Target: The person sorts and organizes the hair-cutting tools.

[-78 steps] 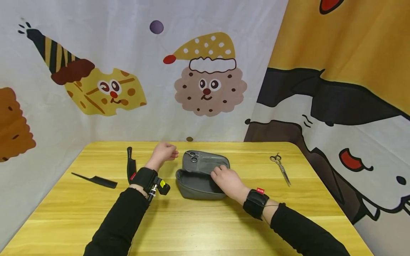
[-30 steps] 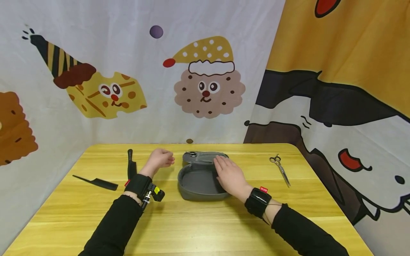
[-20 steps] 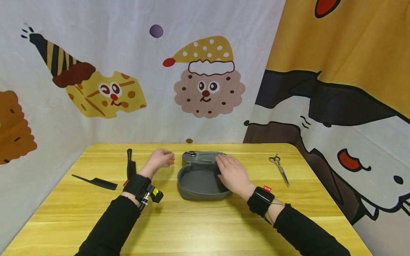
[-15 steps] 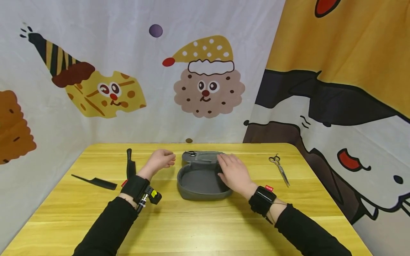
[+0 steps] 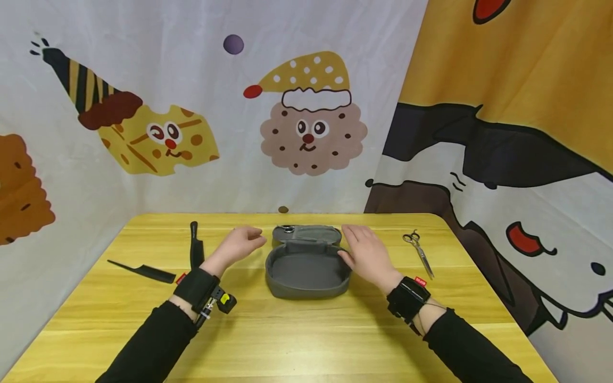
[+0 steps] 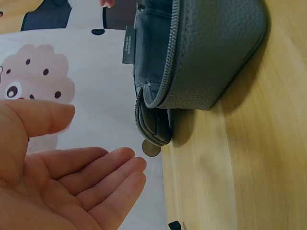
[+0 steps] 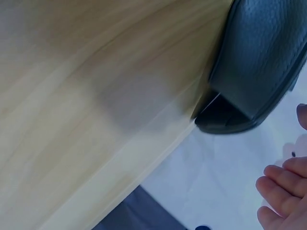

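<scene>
Hovering left of an open gray case [image 5: 306,293], the left hand [image 5: 239,244] holds nothing, its fingers loosely extended and its thumb parted from them. On the opposite side, the right hand [image 5: 367,254] stretches just beside the rim, grasping nothing, fingers toward the far edge of the table [image 5: 306,346]; whether its thumb brushes the case, we cannot tell. We find the case midway between the left and right edges of the table, closer to the far edge, its lid [image 5: 316,233] folded back and metal finger rings [image 5: 288,230] showing at the lid's left end. Toward the table's left edge we see a black tail comb [image 5: 152,272], and between it and the left hand a black handled tool [image 5: 196,246], partly behind the left wristband [image 5: 197,289]. Silver scissors [image 5: 419,251] lie nearer the right edge, blades aimed at the near right corner. Cartoon-printed curtains [image 5: 239,191] hang beyond the far edge.
</scene>
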{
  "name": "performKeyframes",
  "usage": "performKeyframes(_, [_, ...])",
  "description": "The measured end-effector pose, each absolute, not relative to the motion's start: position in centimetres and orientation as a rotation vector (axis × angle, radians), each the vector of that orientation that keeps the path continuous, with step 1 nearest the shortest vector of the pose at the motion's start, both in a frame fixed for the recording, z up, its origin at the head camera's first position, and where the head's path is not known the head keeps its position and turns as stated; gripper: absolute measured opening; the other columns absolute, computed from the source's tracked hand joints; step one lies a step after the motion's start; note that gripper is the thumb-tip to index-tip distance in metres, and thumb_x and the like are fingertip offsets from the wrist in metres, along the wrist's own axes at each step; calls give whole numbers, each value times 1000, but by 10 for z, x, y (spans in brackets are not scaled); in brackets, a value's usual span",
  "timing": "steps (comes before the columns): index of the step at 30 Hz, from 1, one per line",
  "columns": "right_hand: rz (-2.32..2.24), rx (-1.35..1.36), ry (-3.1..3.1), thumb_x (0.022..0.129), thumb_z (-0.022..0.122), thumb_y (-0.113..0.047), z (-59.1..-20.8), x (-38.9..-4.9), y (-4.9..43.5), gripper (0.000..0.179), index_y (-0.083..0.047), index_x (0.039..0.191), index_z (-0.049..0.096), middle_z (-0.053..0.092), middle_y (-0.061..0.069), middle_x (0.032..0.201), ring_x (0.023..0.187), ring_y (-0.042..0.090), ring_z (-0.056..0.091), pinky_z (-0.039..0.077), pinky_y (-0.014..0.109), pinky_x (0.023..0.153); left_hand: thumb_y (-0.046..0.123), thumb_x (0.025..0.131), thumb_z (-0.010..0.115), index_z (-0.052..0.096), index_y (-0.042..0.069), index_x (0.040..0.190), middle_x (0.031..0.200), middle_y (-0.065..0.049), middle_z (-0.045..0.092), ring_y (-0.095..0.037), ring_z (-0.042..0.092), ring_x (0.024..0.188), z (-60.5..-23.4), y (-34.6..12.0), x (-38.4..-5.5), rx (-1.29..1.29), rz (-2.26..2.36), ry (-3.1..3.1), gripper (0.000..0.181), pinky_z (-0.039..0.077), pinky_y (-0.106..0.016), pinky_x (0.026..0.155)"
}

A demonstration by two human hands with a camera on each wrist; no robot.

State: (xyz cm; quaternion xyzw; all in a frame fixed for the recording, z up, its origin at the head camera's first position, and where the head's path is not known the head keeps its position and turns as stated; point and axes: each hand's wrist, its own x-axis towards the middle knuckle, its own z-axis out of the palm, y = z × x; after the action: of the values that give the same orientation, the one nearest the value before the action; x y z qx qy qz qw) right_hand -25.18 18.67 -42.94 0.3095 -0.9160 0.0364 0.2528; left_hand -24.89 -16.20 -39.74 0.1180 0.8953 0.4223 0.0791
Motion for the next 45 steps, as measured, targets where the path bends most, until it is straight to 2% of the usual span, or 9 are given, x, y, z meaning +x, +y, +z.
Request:
performKeyframes(11, [120, 743, -2517, 88, 77, -26, -432, -254, 222, 65, 9, 136, 51, 57, 26, 130, 121, 40, 53, 36, 49, 110, 27, 101, 60, 47, -5, 143, 140, -27, 51, -42, 50, 126, -397, -162, -235, 501, 1185, 2784, 55, 44, -49, 104])
performKeyframes(20, [95, 649, -2489, 82, 83, -20, -435, -256, 255, 61, 10, 128, 57, 62, 27, 118, 109, 44, 58, 47, 55, 95, 27, 98, 63, 50, -7, 140, 137, -26, 54, -42, 53, 124, -395, -156, -228, 652, 1015, 2884, 55, 45, -49, 102])
performKeyframes(25, [109, 553, -2573, 83, 81, -18, -439, -257, 275, 58, 11, 127, 57, 62, 28, 117, 108, 45, 58, 47, 56, 95, 24, 97, 66, 52, -11, 136, 133, -28, 56, -42, 55, 121, -396, -150, -222, 747, 934, 2954, 54, 46, -50, 101])
performKeyframes(32, [130, 424, -2697, 85, 79, -18, -439, -259, 293, 58, 14, 127, 54, 60, 32, 117, 108, 48, 57, 47, 57, 93, 24, 94, 70, 52, -7, 138, 134, -25, 56, -41, 53, 124, -401, -141, -211, 863, 846, 3024, 57, 44, -49, 104])
performKeyframes(38, [172, 276, -2769, 85, 78, -19, -439, -259, 306, 54, 15, 122, 57, 61, 32, 111, 100, 48, 59, 50, 58, 84, 24, 93, 72, 50, -6, 140, 135, -24, 56, -40, 52, 125, -404, -135, -203, 970, 804, 3045, 60, 43, -48, 105])
performKeyframes(45, [213, 58, -2884, 86, 76, -24, -443, -261, 323, 48, 15, 110, 59, 60, 30, 97, 86, 48, 60, 52, 58, 67, 26, 91, 74, 51, -3, 140, 129, -20, 60, -34, 58, 118, -407, -129, -196, 1001, 789, 3025, 61, 49, -43, 97])
